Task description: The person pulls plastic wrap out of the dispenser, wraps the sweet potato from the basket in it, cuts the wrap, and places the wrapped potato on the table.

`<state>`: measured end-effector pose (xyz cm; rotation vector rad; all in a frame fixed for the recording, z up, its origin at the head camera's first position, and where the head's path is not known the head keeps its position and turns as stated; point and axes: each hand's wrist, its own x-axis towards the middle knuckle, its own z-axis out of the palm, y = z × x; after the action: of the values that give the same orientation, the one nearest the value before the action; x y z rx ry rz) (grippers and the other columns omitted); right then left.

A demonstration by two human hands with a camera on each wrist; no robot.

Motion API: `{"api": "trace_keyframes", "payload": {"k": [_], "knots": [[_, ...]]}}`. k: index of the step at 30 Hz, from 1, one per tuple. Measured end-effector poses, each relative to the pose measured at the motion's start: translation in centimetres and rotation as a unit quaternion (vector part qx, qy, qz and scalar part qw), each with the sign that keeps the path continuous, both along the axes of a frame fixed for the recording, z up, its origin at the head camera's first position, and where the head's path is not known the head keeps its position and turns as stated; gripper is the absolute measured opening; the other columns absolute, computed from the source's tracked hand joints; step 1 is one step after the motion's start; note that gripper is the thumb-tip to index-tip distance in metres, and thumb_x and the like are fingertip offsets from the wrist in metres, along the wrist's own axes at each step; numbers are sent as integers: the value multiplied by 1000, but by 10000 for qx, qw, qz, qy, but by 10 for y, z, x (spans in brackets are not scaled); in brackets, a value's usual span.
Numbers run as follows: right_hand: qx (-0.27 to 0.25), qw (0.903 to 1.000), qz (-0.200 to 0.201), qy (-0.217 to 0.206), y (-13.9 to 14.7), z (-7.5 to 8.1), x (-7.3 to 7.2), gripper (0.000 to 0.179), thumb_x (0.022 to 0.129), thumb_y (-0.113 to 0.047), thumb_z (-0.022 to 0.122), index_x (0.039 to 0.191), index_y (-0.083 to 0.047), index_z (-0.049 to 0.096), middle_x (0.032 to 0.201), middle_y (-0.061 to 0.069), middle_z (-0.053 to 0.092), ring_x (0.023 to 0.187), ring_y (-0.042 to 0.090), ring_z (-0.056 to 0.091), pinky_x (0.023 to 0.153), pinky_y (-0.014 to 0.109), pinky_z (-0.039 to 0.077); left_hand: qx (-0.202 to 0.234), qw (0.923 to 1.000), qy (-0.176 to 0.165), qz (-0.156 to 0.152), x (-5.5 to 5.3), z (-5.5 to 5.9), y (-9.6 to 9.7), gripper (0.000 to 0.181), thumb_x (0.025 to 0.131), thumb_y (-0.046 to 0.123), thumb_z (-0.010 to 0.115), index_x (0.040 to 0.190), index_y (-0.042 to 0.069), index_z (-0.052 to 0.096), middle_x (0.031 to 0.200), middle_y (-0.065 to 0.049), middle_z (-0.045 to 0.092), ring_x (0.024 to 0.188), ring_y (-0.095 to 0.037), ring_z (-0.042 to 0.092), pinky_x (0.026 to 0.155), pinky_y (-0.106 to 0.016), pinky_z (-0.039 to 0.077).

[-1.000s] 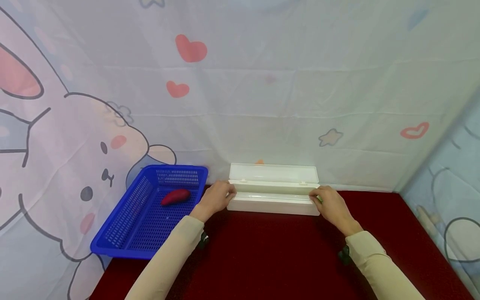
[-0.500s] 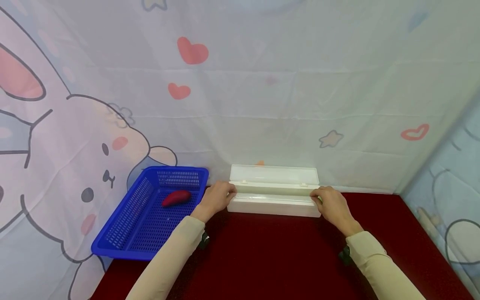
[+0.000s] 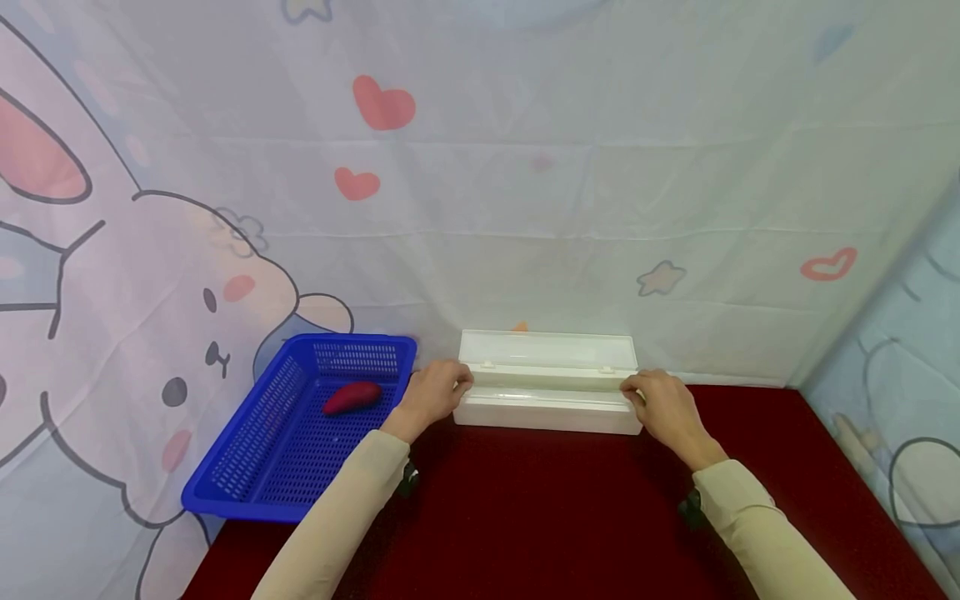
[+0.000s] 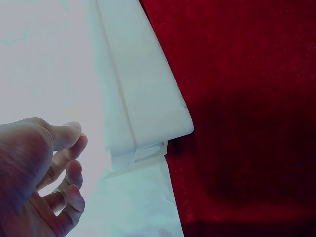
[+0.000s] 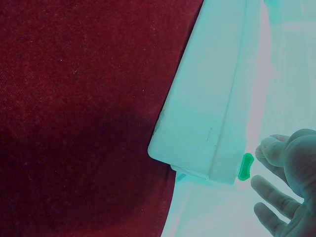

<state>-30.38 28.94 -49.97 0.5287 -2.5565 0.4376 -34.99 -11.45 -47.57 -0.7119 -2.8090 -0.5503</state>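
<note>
Cloth (image 3: 480,233) printed with hearts hangs behind a dark red surface (image 3: 540,508), and the blue basket (image 3: 232,508) sits on its left. Right of that is the white box (image 3: 547,417), near the cloth, its lid (image 3: 547,348) raised at the back. Almost nothing shifts over the last second, which I read as a steady, careful stage of the work. The box's long axis runs left to right, parallel to the cloth, its opening facing up. The left grip (image 3: 431,398) holds thumb to finger at one end, the right grip (image 3: 667,417) likewise at the other; whether either pinches anything, I cannot tell. A red tuber (image 3: 352,398) lies in the basket; a small green piece (image 5: 245,167) shows just beside the right grip.
</note>
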Motion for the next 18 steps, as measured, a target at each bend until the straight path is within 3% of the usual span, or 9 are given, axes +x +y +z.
{"api": "trace_keyframes", "payload": {"k": [18], "knots": [[-88, 9997, 25, -220, 2, 12, 0, 10, 93, 0, 79, 102, -2, 82, 103, 16, 80, 83, 35, 71, 67, 46, 60, -41, 9999, 163, -30, 0, 8, -1, 13, 102, 14, 72, 109, 9, 82, 108, -6, 80, 101, -24, 75, 86, -46, 61]]}}
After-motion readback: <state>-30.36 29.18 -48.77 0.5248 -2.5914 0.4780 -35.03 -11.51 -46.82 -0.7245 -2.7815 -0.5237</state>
